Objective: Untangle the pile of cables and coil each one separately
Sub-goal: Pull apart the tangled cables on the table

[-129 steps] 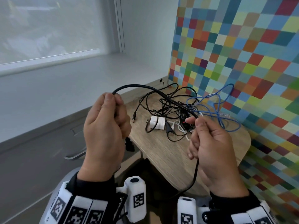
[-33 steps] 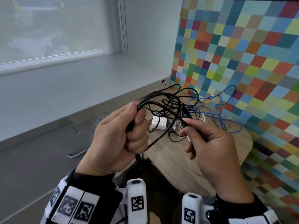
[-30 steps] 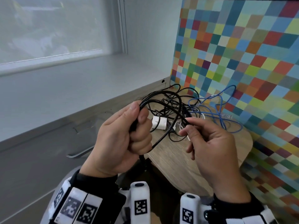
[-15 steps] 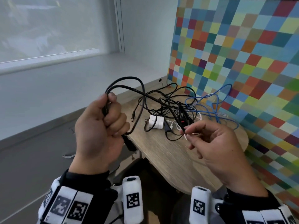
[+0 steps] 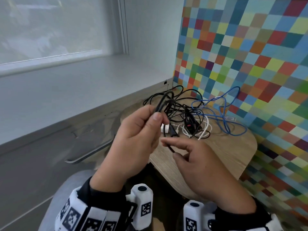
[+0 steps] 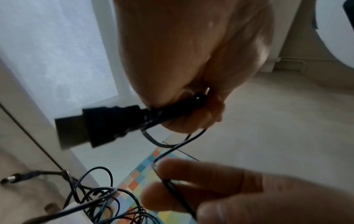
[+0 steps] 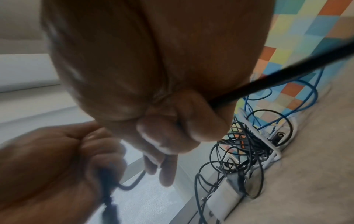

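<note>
Both hands raised over the near edge of the wooden worktop (image 5: 216, 157), each holding part of one thick black cable (image 5: 160, 105).

The left hand (image 5: 133, 144) is lifted with its fingers curled round looped turns of that cable, thumb pressed on top; the right hand (image 5: 200, 167) sits lower and just beside it, thumb and forefinger pinching a further stretch, the other fingers loosely spread. Behind them on the worktop lies the tangled pile of thin black cables (image 5: 180, 107), with a blue network cable (image 5: 223, 117) and a white cable (image 5: 204, 130) mixed in. Only the left wrist view shows the cable's flat black plug (image 6: 95, 125) jutting from the left fist; only the right wrist view shows the cable running taut out of the right hand's grip (image 7: 268, 81).
</note>
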The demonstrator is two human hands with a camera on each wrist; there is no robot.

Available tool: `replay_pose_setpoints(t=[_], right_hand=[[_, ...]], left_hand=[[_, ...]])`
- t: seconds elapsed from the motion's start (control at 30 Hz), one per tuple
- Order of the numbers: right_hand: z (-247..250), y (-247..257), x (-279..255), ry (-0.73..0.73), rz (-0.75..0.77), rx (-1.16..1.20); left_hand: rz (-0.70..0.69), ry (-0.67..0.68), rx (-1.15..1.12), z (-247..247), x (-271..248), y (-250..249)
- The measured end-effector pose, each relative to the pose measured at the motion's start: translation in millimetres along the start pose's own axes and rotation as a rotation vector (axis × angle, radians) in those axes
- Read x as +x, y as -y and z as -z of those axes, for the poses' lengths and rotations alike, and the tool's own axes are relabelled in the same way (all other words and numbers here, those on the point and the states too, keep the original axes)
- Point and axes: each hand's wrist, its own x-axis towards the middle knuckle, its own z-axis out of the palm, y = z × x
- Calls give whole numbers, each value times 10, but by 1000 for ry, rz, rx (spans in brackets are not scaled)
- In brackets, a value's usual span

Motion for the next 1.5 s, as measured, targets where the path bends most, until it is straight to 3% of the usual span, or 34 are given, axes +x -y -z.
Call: replay_pose_setpoints(t=[0.1, 0.33, 0.53, 0.63, 0.77, 0.9, 1.0, 1.13, 1.27, 1.4, 1.5], right_hand=[[-55, 66, -5, 14, 92, -46], [6, 107, -27, -224, 162, 102], [-28, 119, -38, -291, 145, 149], [20, 136, -45, -273, 107, 193], [173, 125, -65, -271, 79, 99], [319, -29, -61, -340, 78, -90], [303, -45, -54, -366, 95, -22], [188, -2, -6, -256, 195, 153], [138, 29, -17, -143, 157, 407], [78, 72, -38, -324, 204, 357], [76, 43, -36, -369, 198, 296]], left_hand=[[-58, 71, 229, -57, -44, -4], [-171, 158, 476, -124, -26, 70], [-214, 195, 798, -165, -62, 117], [-225, 179, 852, -137, -56, 117], [-20, 151, 667, 26, -20, 105], [206, 163, 194, 220, 0, 21], [307, 239, -4, 261, -21, -37], [314, 340, -253, 199, -39, -14], [265, 289, -266, 176, -28, 13], [252, 170, -224, 122, -6, 47], [200, 73, -128, 88, 1, 65]])
